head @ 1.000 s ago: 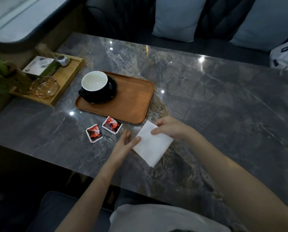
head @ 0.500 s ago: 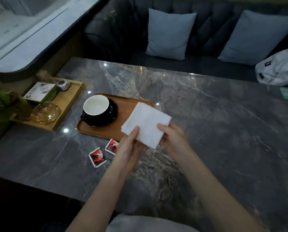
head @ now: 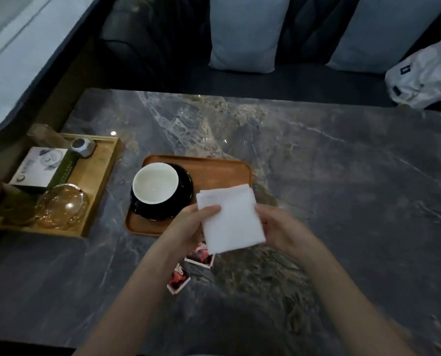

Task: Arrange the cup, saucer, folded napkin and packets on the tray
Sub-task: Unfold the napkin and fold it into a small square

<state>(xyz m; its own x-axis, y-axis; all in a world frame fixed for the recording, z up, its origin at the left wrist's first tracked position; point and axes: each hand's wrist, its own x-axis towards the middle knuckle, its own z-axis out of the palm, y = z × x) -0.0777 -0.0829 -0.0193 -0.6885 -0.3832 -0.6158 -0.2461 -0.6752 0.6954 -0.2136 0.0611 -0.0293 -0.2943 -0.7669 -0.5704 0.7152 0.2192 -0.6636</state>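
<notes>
The grey marbled worktop (head: 317, 176) spreads out under and beyond both my hands. Past my left hand (head: 188, 224) sits the orange tray (head: 214, 167), its near right corner hidden behind what I hold. On the tray's left half, just beyond my left fingers, the black saucer (head: 183, 191) carries the cup (head: 155, 182), white inside and empty. Between my hands I hold the white folded napkin (head: 231, 218), lifted above the tray's near edge: my left hand is closed on its left edge with the thumb on top, and my right hand (head: 281, 227) grips its right edge, fingers curled beneath. Two red packets (head: 200, 255) lie on the worktop below my left wrist, nearer to me than the tray; one is partly covered by the napkin, the other (head: 178, 278) is just beside my left forearm.
</notes>
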